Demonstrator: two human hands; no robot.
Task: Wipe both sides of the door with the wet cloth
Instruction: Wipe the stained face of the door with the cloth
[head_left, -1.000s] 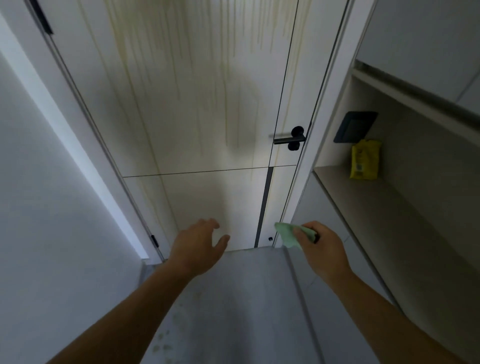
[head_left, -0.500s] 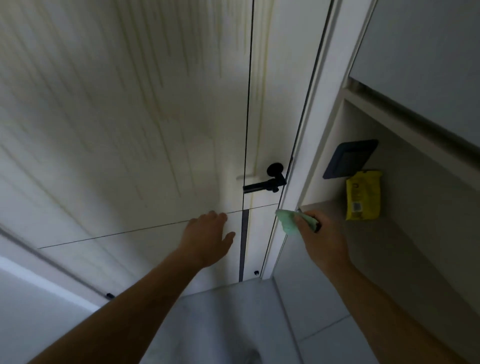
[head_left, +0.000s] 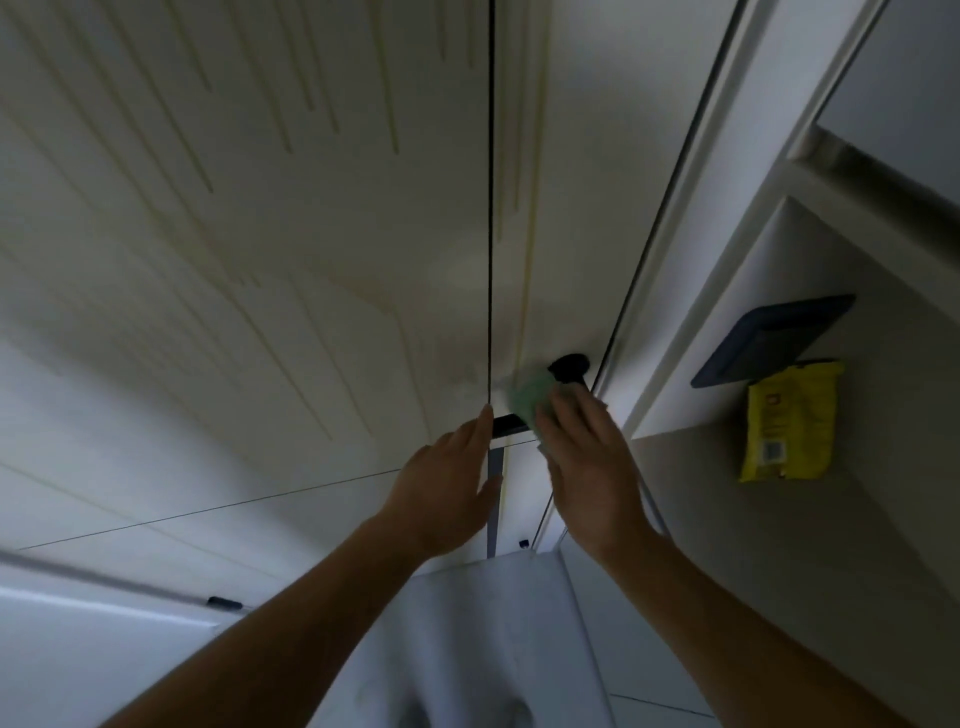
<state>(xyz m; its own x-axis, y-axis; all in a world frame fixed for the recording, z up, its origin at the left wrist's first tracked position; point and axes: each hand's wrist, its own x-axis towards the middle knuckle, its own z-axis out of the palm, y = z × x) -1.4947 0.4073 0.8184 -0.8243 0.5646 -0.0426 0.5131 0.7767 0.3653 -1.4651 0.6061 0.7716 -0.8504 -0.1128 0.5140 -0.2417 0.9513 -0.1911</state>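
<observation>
Your left hand (head_left: 447, 483) reaches up, fingers straight and together, flat against the streaked door (head_left: 311, 208), with the fingertips at its vertical groove. At 2 o'clock from that hand, the green cloth (head_left: 529, 397) covers part of the black handle (head_left: 570, 365). Your right hand (head_left: 587, 467) lies on the cloth with fingers extended, pressing it to the door. At 3 o'clock, a yellow packet (head_left: 789, 421) rests on the shelf (head_left: 779, 530).

No legible text at this moment. Only candidate: yellow packet (head_left: 789, 421) standing on the shelf (head_left: 753, 545) at right. It bears a small reddish square mark (head_left: 775, 399) near its top edge and a pale label patch (head_left: 774, 449), possibly a barcode, lower down. Faint darker printing between them; characters too blurred to read. No brand or number made out.
</observation>
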